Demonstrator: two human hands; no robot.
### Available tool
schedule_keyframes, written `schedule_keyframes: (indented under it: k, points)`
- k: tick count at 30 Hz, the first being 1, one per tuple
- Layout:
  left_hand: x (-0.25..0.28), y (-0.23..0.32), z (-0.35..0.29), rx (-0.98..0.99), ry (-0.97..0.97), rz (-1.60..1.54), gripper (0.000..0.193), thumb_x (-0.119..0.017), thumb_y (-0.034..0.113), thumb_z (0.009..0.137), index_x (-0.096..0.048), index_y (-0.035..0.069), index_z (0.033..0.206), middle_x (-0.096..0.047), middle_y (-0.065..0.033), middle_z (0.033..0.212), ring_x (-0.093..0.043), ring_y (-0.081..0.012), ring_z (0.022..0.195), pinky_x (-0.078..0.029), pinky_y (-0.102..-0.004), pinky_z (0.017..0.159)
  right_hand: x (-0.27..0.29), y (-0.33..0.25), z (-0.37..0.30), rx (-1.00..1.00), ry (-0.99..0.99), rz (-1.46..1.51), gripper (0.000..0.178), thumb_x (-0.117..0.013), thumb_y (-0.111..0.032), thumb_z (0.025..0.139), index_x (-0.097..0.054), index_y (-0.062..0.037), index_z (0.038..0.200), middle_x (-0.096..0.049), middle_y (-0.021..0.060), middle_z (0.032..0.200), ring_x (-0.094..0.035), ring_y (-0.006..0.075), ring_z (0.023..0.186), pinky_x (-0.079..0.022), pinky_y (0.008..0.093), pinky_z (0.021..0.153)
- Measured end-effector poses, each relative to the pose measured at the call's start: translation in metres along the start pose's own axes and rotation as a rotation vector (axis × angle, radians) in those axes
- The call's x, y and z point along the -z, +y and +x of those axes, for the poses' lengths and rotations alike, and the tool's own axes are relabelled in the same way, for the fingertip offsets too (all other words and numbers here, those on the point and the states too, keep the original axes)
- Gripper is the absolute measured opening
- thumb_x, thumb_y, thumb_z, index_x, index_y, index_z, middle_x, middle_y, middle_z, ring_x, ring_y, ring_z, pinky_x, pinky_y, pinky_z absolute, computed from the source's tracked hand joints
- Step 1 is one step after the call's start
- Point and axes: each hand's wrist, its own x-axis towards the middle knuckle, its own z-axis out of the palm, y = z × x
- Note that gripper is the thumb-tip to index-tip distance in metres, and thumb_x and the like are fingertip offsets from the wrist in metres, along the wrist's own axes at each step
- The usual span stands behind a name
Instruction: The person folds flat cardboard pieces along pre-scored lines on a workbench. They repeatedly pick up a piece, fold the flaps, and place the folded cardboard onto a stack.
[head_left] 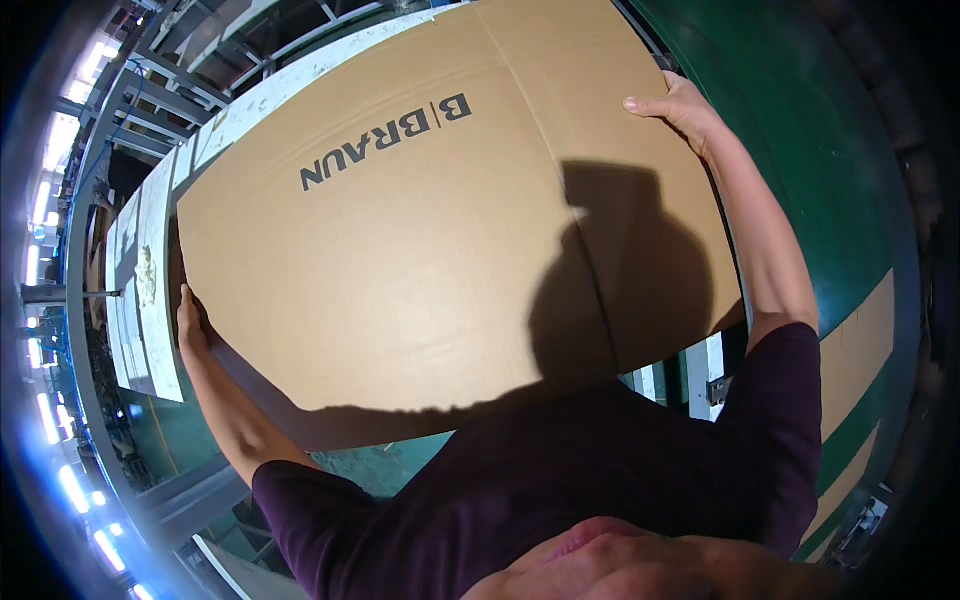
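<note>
A large flat sheet of brown cardboard [400,270], creased along its right part and printed in dark ink, spans the space between my arms. My left hand [189,318] grips its left edge, with most of the fingers hidden beneath. At the far right edge, my right hand [682,108] holds the cardboard, thumb lying on top and the other fingers out of sight over the side. A dark shadow falls across the sheet's near right part.
Beyond and left of the cardboard lies a white work surface [150,270] with grey metal framing [160,95] behind it. Green surface [800,150] stretches along the right, where more brown cardboard [858,350] lies. A grey metal bar [185,500] runs low at the left.
</note>
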Motion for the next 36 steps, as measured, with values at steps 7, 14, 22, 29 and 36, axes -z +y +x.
schedule_keyframes:
  k: [7, 14, 22, 29, 36]
  points:
    - [-0.047, 0.029, -0.035, -0.064, 0.453, 0.591, 0.09, -0.032, 0.071, 0.088, -0.063, -0.012, 0.106, -0.063, -0.0308, 0.105, -0.058, -0.0427, 0.105, -0.044, -0.0463, 0.09, -0.01, 0.008, 0.002, 0.074, 0.301, -0.249, 0.081, -0.09, -0.035, 0.054, -0.057, 0.0031, 0.118, -0.067, 0.0137, 0.107, -0.064, 0.0202, 0.099, -0.048, 0.0315, 0.089]
    - [-0.071, 0.063, -0.088, 0.043, 0.525, 0.758, 0.089, -0.025, 0.073, 0.088, -0.065, -0.004, 0.106, -0.064, -0.0264, 0.105, -0.059, -0.044, 0.104, -0.046, -0.0519, 0.087, -0.018, 0.004, 0.005, -0.016, 0.382, -0.388, 0.082, -0.089, -0.045, 0.053, -0.06, 0.0007, 0.116, -0.067, 0.0124, 0.107, -0.064, 0.021, 0.099, -0.048, 0.0315, 0.087]
    - [-0.084, 0.069, -0.1, 0.063, 0.53, 0.85, 0.076, -0.025, 0.065, 0.093, -0.065, 0.001, 0.11, -0.064, -0.0218, 0.112, -0.059, -0.0422, 0.106, -0.047, -0.0521, 0.087, -0.019, 0.006, 0.008, -0.015, 0.396, -0.421, 0.077, -0.087, -0.048, 0.054, -0.065, -0.0029, 0.112, -0.069, 0.0105, 0.104, -0.066, 0.0211, 0.095, -0.049, 0.0314, 0.085]
    - [-0.093, 0.073, -0.102, -0.01, 0.544, 0.825, 0.067, -0.035, 0.061, 0.092, -0.063, 0.004, 0.114, -0.064, -0.0214, 0.112, -0.06, -0.0402, 0.106, -0.048, -0.0505, 0.087, -0.013, 0.005, 0.011, -0.032, 0.228, -0.401, 0.069, -0.086, -0.04, 0.061, -0.064, 0.0025, 0.11, -0.069, 0.0122, 0.095, -0.067, 0.0195, 0.082, -0.053, 0.0316, 0.075]
    - [-0.189, 0.108, -0.215, -0.713, 0.252, 0.537, 0.044, -0.057, 0.028, 0.089, -0.058, -0.005, 0.117, -0.061, -0.0258, 0.113, -0.059, -0.0364, 0.107, -0.045, -0.0434, 0.095, -0.013, -0.004, 0.01, -0.057, 0.295, -0.591, 0.071, -0.079, -0.055, 0.06, -0.068, -0.0034, 0.107, -0.069, 0.0119, 0.101, -0.066, 0.0233, 0.093, -0.05, 0.0353, 0.081]
